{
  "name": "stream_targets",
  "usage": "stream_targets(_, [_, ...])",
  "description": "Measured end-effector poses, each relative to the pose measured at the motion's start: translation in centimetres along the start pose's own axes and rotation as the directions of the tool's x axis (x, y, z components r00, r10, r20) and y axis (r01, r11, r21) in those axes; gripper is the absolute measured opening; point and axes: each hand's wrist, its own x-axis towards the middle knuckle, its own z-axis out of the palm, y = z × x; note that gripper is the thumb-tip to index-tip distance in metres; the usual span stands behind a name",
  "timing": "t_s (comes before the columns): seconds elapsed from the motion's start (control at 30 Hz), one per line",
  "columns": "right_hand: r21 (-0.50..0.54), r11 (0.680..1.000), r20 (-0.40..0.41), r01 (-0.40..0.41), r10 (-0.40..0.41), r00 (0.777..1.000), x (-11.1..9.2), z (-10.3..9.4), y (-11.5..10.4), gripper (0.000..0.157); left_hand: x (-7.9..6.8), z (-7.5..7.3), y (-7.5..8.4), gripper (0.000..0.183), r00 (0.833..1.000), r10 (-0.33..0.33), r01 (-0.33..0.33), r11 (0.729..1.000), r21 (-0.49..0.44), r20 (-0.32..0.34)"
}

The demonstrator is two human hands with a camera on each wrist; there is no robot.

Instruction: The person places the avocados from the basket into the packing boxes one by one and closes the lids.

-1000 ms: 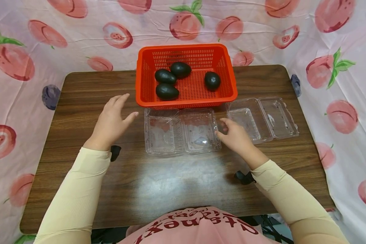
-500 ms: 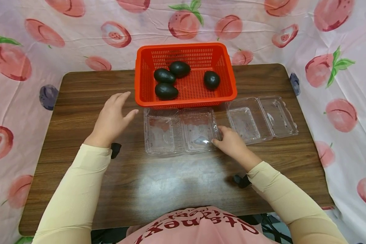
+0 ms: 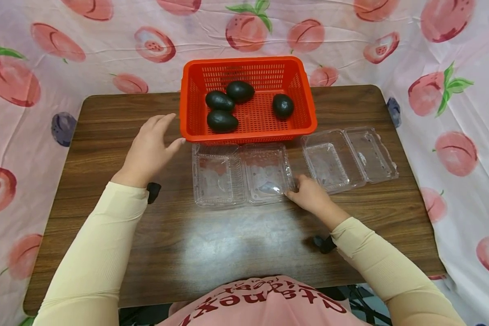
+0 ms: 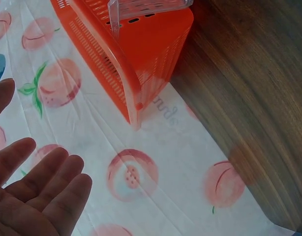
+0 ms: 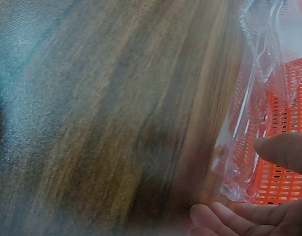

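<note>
My left hand [image 3: 144,149] hovers left of the red basket [image 3: 248,137], its fingers spread and holding nothing. In the left wrist view its fingers [image 4: 67,196] stand apart from the basket's side. My right hand [image 3: 311,197] is at the right edge of an open clear plastic clamshell box [image 3: 244,181] lying in front of the basket. Its thumb [image 5: 281,151] overlaps that edge in the right wrist view, and a gap shows between thumb and fingers. Several dark avocados lie in the basket, three grouped at the left, such as this avocado [image 3: 222,121], and a lone avocado [image 3: 283,107] at the right.
A second open clear clamshell box [image 3: 350,158] lies to the right of the first, near my right hand. Everything stands on a brown wooden table [image 3: 244,244]. A peach-print cloth [image 3: 203,27] hangs behind and along both sides.
My right hand has moved slightly left and toward me, down to the near right corner of the clamshell box. The left hand has shifted slightly up. Basket, avocados and boxes look unmoved.
</note>
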Motion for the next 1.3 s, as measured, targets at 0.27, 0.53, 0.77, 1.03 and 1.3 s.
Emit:
stream_targets(0.27, [0.002,1.0,-0.028,-0.026,0.026,0.999,0.4,0.6,0.1,0.057,1.2,-0.1,0.1,0.059,1.0,0.027,-0.027,1.0,0.007,-0.001])
stream_targets(0.53, [-0.003,0.999,-0.046,-0.043,0.043,0.998,1.1,1.6,0.3,0.057,2.6,-0.6,0.4,0.058,0.999,0.013,-0.014,1.0,0.013,0.052])
stream_targets(0.77, [0.063,0.995,-0.039,-0.073,0.076,0.996,1.4,1.8,0.4,0.057,3.8,-0.7,0.0,0.058,0.996,-0.004,0.003,1.0,0.014,0.085])
stream_targets(1.03, [0.241,0.968,0.0,-0.074,0.077,0.997,1.4,1.6,0.5,0.04,4.8,-0.6,-0.2,0.059,0.993,-0.007,0.004,1.0,0.026,0.122])
stream_targets(1.3, [0.484,0.871,0.017,-0.086,0.089,0.996,1.0,1.8,0.3,0.03,6.1,-0.9,0.3,0.059,0.99,-0.015,0.011,0.999,0.031,0.137])
